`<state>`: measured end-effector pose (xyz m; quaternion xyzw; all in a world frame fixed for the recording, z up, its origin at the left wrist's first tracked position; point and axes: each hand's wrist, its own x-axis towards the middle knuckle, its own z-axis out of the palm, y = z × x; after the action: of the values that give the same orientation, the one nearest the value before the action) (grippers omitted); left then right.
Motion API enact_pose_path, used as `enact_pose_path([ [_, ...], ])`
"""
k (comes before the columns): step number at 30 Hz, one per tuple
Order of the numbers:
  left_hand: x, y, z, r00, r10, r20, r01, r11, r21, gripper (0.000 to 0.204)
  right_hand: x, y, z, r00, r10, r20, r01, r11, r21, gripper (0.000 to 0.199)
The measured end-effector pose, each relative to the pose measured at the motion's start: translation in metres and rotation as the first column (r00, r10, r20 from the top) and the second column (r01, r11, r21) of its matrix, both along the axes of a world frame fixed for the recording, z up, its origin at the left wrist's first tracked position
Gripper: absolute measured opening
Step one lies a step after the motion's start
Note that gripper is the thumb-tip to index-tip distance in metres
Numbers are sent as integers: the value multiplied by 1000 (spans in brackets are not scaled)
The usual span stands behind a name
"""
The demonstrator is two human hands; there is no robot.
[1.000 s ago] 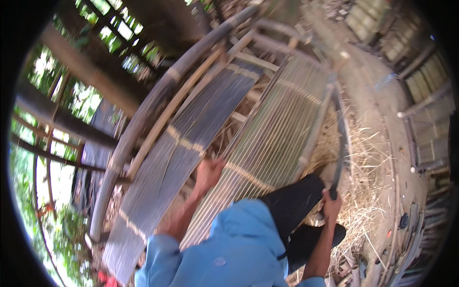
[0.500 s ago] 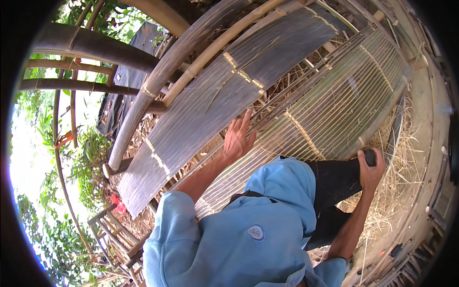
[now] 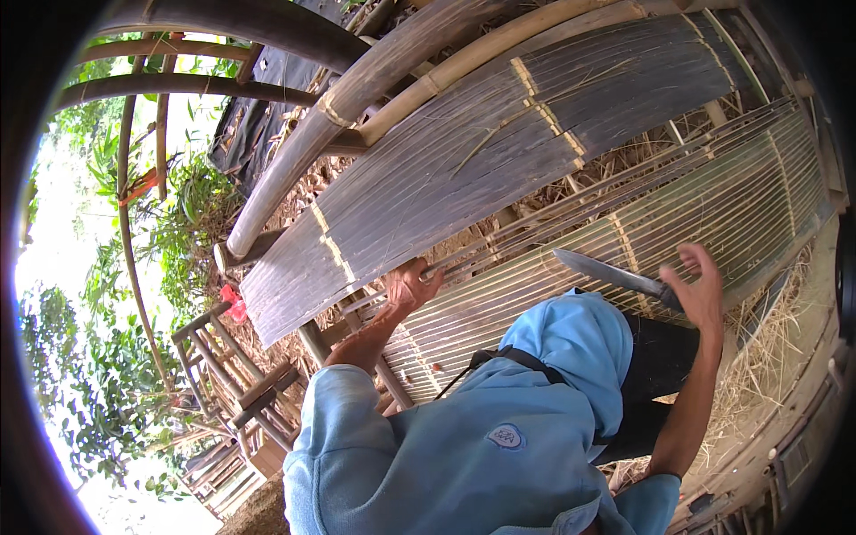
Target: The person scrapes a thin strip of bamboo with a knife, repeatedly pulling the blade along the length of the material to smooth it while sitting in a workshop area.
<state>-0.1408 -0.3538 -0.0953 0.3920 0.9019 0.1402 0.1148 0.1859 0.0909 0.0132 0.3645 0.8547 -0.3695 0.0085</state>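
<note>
Fingers of the left hand [image 3: 408,287] curl at the ends of thin strips [image 3: 615,190]; whether they grip cannot be told. The right hand [image 3: 703,299] spreads open and empty beside a knife [image 3: 602,268] lying across the slatted panel [image 3: 718,198]. Pale ties [image 3: 624,241] already bind that panel; the strips seem untied.

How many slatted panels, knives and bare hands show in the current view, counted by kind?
Slatted panels: 2 (dark panel, greenish panel)
Knives: 1 (knife, beside the right hand)
Bare hands: 2 (that right hand and the left hand)
Total: 5
</note>
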Motion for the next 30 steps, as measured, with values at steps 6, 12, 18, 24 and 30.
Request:
enact_pose_path([
  [6,8,28,31,990,-138,38,132,984,120,29,-84,-25,-53,819,-574,5,400,564,-722,43],
  [12,9,25,35,996,-83,15,82,993,81,28,-127,-45,-59,695,-717,-50,165,227,-960,26],
  [18,15,45,35,994,-107,22,94,941,325,28,-115,-43,-15,614,-724,-314,42,428,-903,14],
  [24,14,45,10,998,-59,32,46,947,317,29,-117,-45,-12,628,-706,-325,64,464,-883,17],
  [30,13,33,2,995,-70,76,53,975,214,30,-121,-49,-26,662,-696,-277,96,445,-890,19],
])
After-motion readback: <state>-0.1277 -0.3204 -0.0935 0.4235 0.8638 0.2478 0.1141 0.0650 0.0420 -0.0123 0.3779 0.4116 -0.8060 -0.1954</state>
